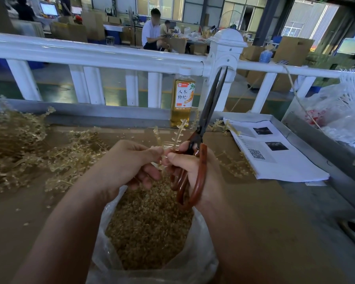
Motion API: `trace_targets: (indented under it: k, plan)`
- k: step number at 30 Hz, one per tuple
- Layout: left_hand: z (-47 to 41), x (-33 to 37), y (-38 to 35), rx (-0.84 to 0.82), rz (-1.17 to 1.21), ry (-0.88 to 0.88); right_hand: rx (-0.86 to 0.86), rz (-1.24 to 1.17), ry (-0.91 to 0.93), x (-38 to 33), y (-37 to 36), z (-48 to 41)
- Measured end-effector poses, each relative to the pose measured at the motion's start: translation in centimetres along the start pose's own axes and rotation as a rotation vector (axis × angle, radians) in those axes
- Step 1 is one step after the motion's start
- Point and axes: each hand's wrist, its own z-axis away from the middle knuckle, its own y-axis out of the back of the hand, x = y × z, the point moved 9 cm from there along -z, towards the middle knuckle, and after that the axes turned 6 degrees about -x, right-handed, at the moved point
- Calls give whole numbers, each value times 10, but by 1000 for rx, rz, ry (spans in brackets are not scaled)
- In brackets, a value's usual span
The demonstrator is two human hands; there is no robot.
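R hand point(190, 168) grips scissors point(208, 111) — L hand point(127, 160) pinches plastic sprig point(180, 132).

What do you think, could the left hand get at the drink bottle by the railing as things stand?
Probably yes, once freed: the left hand pinches a plastic sprig. The bottle stands upright beyond it, with nothing tall between; the scissors rise just beside it.
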Motion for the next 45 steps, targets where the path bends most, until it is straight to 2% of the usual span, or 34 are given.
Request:
trace_targets:
  k: [3, 7, 13, 20, 33, 38, 42, 45]
  plan:
    - [0, -3, -5, -44, 24, 33, -22, -24, -25, 3, -3, 2]
    - [-2, -11, -7, -44, 223, 98, -27, -66, -11, 2, -5, 3]
    - [-2, -3, -5, -76, 341, -10, -45, -49, -9, 2, -5, 3]
    - [-2, 2, -5, -87, 345, -79, -50, -101, -13, 1, -3, 2]
    - [-1, 4, -16, -170, 406, -78, 218, 169, -40, 2, 22, 0]
    - [1, 6, -34, -238, 388, -68, 268, 163, -112, 8, 29, 1]
    - [0, 4, -32, -167, 419, -46, 254, 251, -187, 12, 28, 0]
    - [-2, 2, -21, -60, 344, -67, 236, 160, -189, 13, 25, 3]
